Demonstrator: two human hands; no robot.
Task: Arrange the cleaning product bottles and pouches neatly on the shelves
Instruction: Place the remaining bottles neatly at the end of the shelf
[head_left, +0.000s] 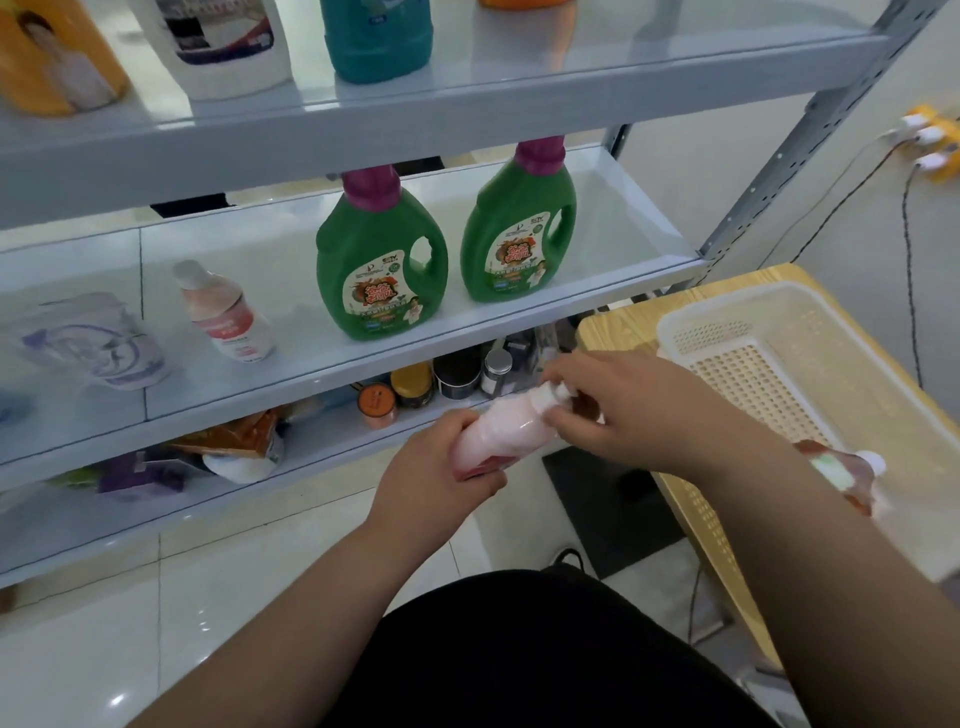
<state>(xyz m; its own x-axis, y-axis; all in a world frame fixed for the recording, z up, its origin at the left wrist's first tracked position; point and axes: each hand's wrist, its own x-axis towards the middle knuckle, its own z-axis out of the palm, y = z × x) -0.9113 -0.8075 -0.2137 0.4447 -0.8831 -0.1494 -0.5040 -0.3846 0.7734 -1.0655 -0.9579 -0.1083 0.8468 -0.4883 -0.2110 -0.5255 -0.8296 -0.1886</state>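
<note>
Just in front of the shelving, below the middle shelf (291, 280), I hold the pink bottle (501, 431) lying tilted in the air between both hands, cap end up and to my right. My left hand (436, 467) wraps its curled fingers round the bottle's base. My right hand (628, 410) curls its fingers round the white cap and neck; I cannot tell whether it is twisting the cap or only steadying it.

On the middle shelf stand the left green jug (382, 260) and the right green jug (519, 228) side by side, a matching pink bottle (223, 312) well to their left, and a pale pouch (98, 343) further left. The mesh basket (753, 384) to my right holds one reddish bottle (841, 473).

The step in hand appears to be readying this bottle for the shelf. Done well, I would:
- check that the cap is tight
- turn the bottle upright with the label outward
- carry it by the body, not the cap
- set it down just beside its matching bottle, clear of the left green jug, base flat and well back from the front lip
</note>
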